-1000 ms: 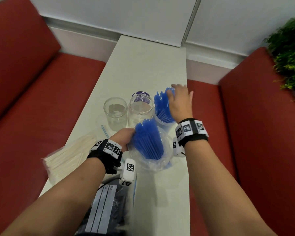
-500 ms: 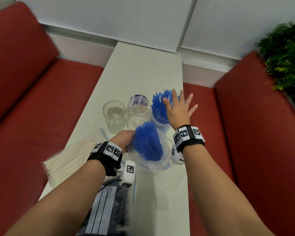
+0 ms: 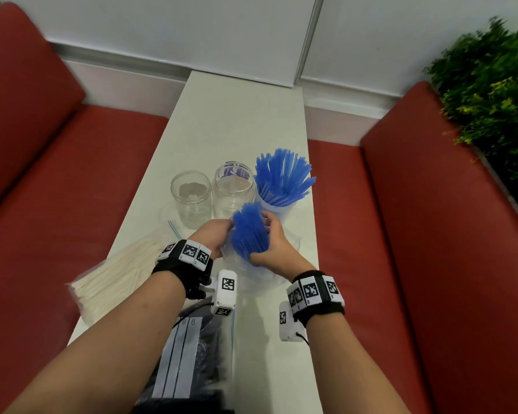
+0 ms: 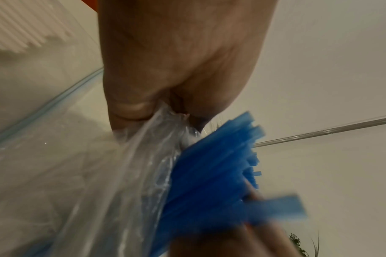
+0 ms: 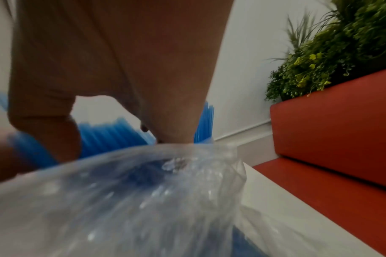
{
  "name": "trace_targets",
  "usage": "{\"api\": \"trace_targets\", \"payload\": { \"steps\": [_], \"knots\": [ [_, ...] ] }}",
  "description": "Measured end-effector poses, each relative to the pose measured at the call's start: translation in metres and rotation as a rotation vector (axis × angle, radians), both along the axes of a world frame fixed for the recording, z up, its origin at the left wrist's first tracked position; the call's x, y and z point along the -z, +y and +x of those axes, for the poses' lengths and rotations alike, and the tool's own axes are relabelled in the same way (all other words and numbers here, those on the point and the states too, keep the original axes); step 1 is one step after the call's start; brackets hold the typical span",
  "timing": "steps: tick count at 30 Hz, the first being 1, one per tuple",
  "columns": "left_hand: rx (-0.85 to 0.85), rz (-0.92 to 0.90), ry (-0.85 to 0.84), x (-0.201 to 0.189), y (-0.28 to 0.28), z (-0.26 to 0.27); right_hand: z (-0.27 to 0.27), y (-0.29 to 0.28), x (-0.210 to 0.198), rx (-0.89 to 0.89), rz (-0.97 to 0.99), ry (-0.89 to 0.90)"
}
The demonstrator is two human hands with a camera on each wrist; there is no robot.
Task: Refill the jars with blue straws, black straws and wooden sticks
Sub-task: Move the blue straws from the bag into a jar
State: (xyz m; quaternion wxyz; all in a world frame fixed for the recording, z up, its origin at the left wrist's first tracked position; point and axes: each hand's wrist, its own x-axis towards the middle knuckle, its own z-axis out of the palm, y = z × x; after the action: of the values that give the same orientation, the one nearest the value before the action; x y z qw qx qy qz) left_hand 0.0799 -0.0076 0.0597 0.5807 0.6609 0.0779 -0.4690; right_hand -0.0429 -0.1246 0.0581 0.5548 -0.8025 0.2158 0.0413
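The left hand (image 3: 214, 234) pinches the clear plastic bag (image 3: 253, 276); the right hand (image 3: 274, 249) grips its blue plastic straws (image 3: 248, 234), best lifted out straight.

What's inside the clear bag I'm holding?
Blue straws stand bunched in the clear bag, tops sticking out. Both hands and crinkled plastic hide their lower ends.
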Motion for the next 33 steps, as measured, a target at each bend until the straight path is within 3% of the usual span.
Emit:
{"api": "trace_targets", "payload": {
  "steps": [3, 7, 15, 23, 28, 30, 33],
  "knots": [
    [0.024, 0.005, -0.018, -0.001, 0.0, -0.002, -0.004, 0.007, 0.021, 0.095, -0.109, -0.003],
    [0.04, -0.008, -0.015, -0.002, 0.002, -0.006, -0.012, 0.01, 0.041, 0.264, -0.078, -0.033],
    [0.06, 0.019, -0.039, 0.001, 0.007, -0.004, -0.012, 0.008, 0.041, 0.328, -0.233, -0.05],
    [0.036, -0.008, -0.029, -0.004, 0.007, 0.009, 0.004, -0.006, 0.003, 0.471, -0.142, -0.21],
    [0.038, -0.003, -0.019, 0.002, 0.006, 0.008, 0.008, -0.003, -0.009, 0.345, -0.027, -0.077],
    [0.031, -0.008, 0.001, 0.002, 0.005, 0.008, 0.013, -0.01, -0.034, 0.29, -0.023, -0.112],
    [0.019, -0.007, 0.01, 0.001, 0.005, 0.01, 0.027, -0.032, -0.104, 0.323, 0.005, -0.33]
  ]
}}
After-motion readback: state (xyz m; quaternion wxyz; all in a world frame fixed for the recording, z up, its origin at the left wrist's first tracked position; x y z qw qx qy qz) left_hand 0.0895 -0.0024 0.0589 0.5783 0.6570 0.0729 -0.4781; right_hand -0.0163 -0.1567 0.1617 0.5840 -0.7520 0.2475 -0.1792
